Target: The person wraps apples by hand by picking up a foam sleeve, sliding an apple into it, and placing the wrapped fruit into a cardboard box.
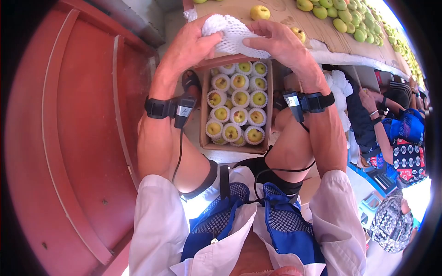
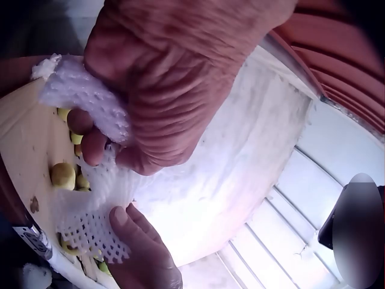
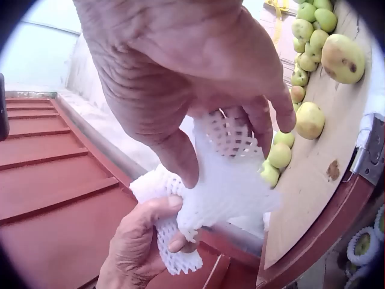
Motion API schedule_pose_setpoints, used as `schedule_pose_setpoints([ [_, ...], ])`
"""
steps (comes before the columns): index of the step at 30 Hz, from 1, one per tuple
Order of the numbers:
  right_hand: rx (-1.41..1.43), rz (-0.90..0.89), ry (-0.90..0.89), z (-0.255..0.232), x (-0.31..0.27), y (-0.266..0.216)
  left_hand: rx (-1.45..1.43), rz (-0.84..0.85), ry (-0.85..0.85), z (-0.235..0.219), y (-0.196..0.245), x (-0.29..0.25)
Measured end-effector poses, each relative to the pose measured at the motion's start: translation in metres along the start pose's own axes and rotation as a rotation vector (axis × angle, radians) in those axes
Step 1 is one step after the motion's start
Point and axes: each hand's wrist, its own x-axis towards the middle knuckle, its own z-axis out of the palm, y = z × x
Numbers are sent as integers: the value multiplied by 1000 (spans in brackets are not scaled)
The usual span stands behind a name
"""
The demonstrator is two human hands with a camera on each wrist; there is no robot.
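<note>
White foam net sleeves (image 1: 232,37) are stretched between my two hands above the carton. My left hand (image 1: 195,43) grips a bunched part of them, thumb pressed on the foam in the right wrist view. At the other end, my right hand (image 1: 281,42) holds one foam net (image 3: 222,174) between thumb and fingers. Some right fingertips show through its mesh. Below the hands stands an open cardboard carton (image 1: 202,124) packed with yellow-green apples (image 1: 240,98) in white foam nets. A loose yellow apple (image 1: 260,12) lies on the cardboard-covered table just beyond the hands.
A table (image 1: 276,18) topped with cardboard bears a large pile of green apples (image 1: 354,20). A red panelled door (image 1: 78,138) stands close at the left. More white foam nets (image 1: 340,89) hang at the right, and other people (image 1: 391,221) are farther right.
</note>
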Motion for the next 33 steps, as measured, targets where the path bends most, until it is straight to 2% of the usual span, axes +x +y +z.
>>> schedule_pose_setpoints([
  [2, 59, 39, -75, -1, 0, 1, -11, 4, 49, 1, 0, -1],
  [5, 86, 82, 124, -1, -8, -13, -107, -31, 202, 3, -1, -1],
  [7, 195, 84, 183, -4, -7, -10, -216, -90, 306, 0, 2, 0],
  [8, 247, 80, 213, -2, -8, -10, -326, -120, 292, 0, 3, -3],
  [10, 456, 44, 160, 2, -8, -9, -546, -186, 261, 4, 3, -4],
  [11, 562, 29, 129, 5, -7, -9, -566, -176, 233, 8, 1, -5],
  [14, 514, 30, 165, 11, -2, -6, -590, -176, 151, 20, 3, -1],
  [17, 429, 94, 99, 14, 0, -4, -562, -105, 203, 27, 1, 3],
  [20, 373, -99, 262, 26, 0, -7, -588, -103, 241, 25, -1, -4],
  [23, 182, -129, 392, 33, -4, -15, -544, -101, 273, 31, -1, -7],
  [26, -166, -231, 492, 38, -9, -19, -578, -124, 256, 33, 4, -8],
  [29, -307, -245, 511, 39, -10, -21, -605, -140, 254, 34, 8, -8],
  [33, -362, -200, 443, 42, -16, -25, -712, -196, 219, 30, 7, -8],
])
